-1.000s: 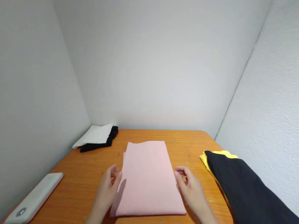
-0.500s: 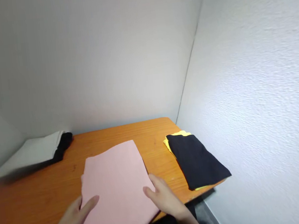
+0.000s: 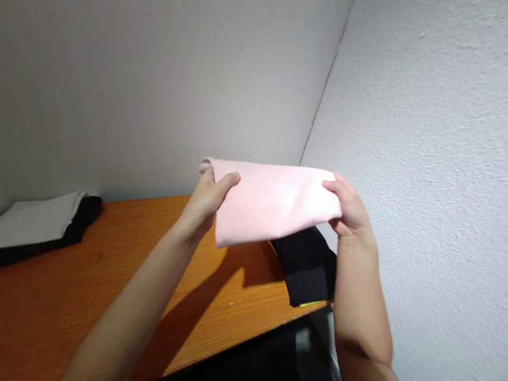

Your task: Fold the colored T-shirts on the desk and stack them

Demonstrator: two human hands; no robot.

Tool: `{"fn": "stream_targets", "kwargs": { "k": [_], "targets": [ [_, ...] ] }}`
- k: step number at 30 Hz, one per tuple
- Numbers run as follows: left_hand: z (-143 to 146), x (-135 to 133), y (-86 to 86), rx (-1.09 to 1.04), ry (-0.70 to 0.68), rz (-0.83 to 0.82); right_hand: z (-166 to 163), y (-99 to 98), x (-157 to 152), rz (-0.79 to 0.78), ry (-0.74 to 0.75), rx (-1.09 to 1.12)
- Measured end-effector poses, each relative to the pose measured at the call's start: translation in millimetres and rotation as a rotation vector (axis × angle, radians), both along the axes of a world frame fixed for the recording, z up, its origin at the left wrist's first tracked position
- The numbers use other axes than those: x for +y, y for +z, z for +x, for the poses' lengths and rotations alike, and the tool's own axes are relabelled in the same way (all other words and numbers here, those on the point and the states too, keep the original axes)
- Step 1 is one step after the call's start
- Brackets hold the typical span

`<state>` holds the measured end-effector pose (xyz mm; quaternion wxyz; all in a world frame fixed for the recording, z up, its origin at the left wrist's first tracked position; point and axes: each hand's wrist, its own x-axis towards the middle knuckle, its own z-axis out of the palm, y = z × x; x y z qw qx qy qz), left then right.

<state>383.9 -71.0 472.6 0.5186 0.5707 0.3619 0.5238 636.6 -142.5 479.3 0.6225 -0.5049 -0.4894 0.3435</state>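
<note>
A folded pink cloth (image 3: 273, 200), perhaps a garment, hangs in the air between my two hands. My left hand (image 3: 211, 195) grips its left edge, thumb on the near face and fingers behind. At the right edge, my right hand (image 3: 347, 201) pinches it the same way. Below and partly behind the cloth lies a folded black cloth (image 3: 306, 267) on the table's right end, with a bit of yellow cloth (image 3: 313, 303) showing under it. The cloth covers the far part of that pile.
The orange wooden table (image 3: 153, 275) runs along the back wall (image 3: 155, 91). A folded white cloth (image 3: 32, 220) lies over a black one (image 3: 85, 219) at the far left. A textured white wall (image 3: 456, 192) stands close on the right.
Both hands have lifted the pink cloth off the table and carried it up and to the right, over the black and yellow pile. It now appears tilted, with less of its face showing.
</note>
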Motion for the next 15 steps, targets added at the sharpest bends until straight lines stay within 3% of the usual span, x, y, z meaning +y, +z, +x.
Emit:
{"fn": "stream_targets", "kwargs": {
  "k": [1,3,7,10,12,15],
  "targets": [
    [15.4,-4.0,-0.6,-0.06,-0.073,0.0,17.8,2.0,-10.5,0.009,-0.052,-0.01],
    [42.1,-20.9,-17.8,-0.131,-0.192,-0.064,52.4,-9.0,-38.0,-0.05,-0.149,-0.027],
    [78.7,-70.1,-96.2,0.005,-0.314,-0.344,111.2,-76.2,-92.7,-0.442,-0.223,-0.212],
    [91.3,-95.5,-148.4,0.113,-0.423,-0.509,136.7,-123.5,-114.6,-0.639,-0.437,-0.551],
    [93.2,-101.0,-165.4,0.146,-0.436,-0.508,140.2,-136.6,-116.0,-0.642,-0.547,-0.742],
    [87.1,-96.5,-169.1,0.202,-0.459,-0.471,124.8,-135.9,-98.9,-0.491,-0.489,-0.946]
  ]
}}
